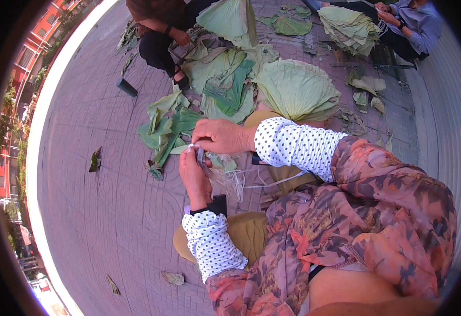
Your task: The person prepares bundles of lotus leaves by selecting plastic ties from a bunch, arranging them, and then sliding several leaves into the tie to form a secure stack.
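My two hands meet in front of my knees, fingertips pinched together. My left hand (193,176) is closed around one end of a bunch of thin whitish strips (233,181), like plastic string. Just above it, my right hand (220,137) pinches at the same spot, where a small white bit shows between the fingers. The loose strips hang from the hands, and a few trail across toward my lap. Behind the hands lie crumpled green leaves (172,126). A large stack of pale green, fan-folded leaves (296,89), which look like lotus leaves, stands beyond my right forearm.
Across from me a person (159,37) sits among spread leaves (217,71). Another person (412,26) sits at the far right by a leaf stack (349,30). A dark cylinder (126,87) lies on the paving (98,210). A ribbed shutter (457,116) runs along the right.
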Available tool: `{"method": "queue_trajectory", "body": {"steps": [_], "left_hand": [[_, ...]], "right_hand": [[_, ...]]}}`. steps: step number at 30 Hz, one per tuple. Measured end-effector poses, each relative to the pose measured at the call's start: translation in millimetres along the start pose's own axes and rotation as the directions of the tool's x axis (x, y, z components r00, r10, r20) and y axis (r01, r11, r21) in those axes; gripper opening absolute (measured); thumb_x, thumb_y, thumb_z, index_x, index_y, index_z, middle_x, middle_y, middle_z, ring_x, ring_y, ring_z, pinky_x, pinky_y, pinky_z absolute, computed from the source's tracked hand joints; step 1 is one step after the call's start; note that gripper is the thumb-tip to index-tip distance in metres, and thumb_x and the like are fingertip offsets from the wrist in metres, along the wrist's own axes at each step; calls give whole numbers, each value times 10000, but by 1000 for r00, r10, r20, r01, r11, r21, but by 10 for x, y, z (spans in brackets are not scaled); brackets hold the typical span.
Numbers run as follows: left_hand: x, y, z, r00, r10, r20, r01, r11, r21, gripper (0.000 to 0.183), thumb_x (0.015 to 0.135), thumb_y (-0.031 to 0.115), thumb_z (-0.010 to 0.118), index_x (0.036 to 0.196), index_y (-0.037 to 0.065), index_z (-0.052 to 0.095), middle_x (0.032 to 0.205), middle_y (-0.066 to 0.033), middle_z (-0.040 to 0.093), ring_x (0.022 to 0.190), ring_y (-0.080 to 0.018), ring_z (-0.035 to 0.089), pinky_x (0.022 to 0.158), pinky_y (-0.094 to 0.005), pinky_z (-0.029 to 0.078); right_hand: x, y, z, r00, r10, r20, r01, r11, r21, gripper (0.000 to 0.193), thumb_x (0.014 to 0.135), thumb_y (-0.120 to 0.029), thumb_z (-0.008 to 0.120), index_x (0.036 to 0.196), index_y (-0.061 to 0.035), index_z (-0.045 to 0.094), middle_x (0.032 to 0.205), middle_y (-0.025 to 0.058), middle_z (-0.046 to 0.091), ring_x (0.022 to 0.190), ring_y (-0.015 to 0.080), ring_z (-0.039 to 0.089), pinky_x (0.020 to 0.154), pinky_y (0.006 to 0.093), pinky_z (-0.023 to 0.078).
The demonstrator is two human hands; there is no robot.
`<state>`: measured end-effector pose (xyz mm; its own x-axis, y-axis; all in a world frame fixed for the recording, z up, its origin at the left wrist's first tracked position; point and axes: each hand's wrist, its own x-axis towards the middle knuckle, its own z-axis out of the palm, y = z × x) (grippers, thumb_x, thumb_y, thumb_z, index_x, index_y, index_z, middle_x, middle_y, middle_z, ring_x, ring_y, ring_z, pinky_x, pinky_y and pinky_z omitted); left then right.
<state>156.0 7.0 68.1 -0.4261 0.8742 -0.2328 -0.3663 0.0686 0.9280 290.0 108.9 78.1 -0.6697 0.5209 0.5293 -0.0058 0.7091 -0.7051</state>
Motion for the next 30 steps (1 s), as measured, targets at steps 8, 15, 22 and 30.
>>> {"method": "queue_trajectory", "body": {"steps": [8,15,22,30], "left_hand": [[125,-254,-278,997,-73,11,74,978,-196,161,1044,195,490,1026,46,549,836,-28,596,628,-88,521,533,-212,420],[57,-295,-346,996,-70,56,80,975,-206,176,1042,198,474,1013,48,562,794,-17,558,615,-89,482,544,-228,389],[-17,-161,-244,988,-111,111,136,959,-249,237,1046,244,462,981,54,589,752,-11,542,602,-94,456,569,-242,380],[-25,-223,-282,993,-56,100,72,984,-161,177,1030,226,549,1005,53,575,715,10,518,582,-71,432,546,-234,375]], "right_hand": [[-154,148,264,968,58,246,-82,992,92,184,873,-141,707,944,-24,583,937,78,552,829,167,570,726,295,474],[-157,77,247,963,86,257,-182,907,379,130,919,-108,680,974,-34,588,993,30,579,878,94,554,741,241,453],[-89,-13,98,870,349,349,-493,620,610,142,1004,-152,575,1104,-54,600,951,-32,595,800,38,514,713,212,437],[-144,-17,138,889,431,157,-417,617,667,129,1021,-172,553,1051,-51,589,871,-23,588,670,31,452,604,218,395]]}}
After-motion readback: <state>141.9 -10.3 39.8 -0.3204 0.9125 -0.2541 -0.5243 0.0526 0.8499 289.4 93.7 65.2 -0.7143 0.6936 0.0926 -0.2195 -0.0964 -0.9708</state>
